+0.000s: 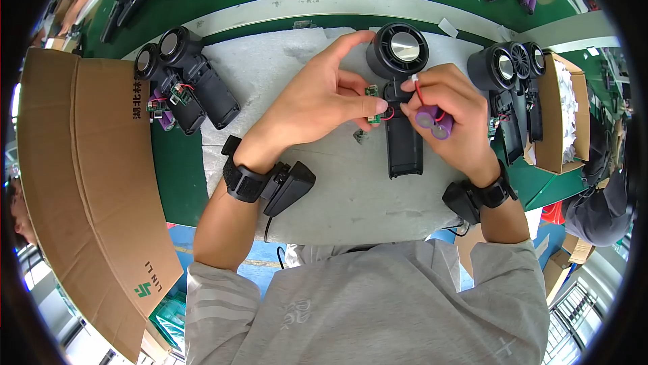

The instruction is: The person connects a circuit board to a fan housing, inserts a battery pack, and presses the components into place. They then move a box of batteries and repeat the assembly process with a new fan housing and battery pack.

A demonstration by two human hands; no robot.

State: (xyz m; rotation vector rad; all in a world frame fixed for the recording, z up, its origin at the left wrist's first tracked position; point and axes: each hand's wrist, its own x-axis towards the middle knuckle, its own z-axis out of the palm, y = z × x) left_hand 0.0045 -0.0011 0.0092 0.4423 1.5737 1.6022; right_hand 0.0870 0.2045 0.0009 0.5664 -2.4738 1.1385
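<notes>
"While the left hand [310, 98] is pinching the green circuit board [372, 103] between thumb and fingers, what is the right hand [459, 112] doing?"

"It's curling around the purple battery pack [434, 122], its fingertips hovering by the white connector [414, 78]. I can't tell if they're gripping that too."

"Why so close together?"

"Probably so the red wire [419, 91] isn't pulling; I can't tell where it's ending."

"And the black housing [405, 149]?"

"It's lying between the hands on the grey mat [337, 189], its round head [398, 51] pointing to 12 o'clock, its handle to 6, presumably so its neck is facing both hands."

"Where is room opening?"

"Toward 6, where the mat is stretching to its near edge. Black assemblies are crowding 10 [216, 95] and 2 o'clock; a cardboard box [88, 183] is bounding 9, an open carton [572, 152] 3, beside the green desk [182, 189]."
</notes>
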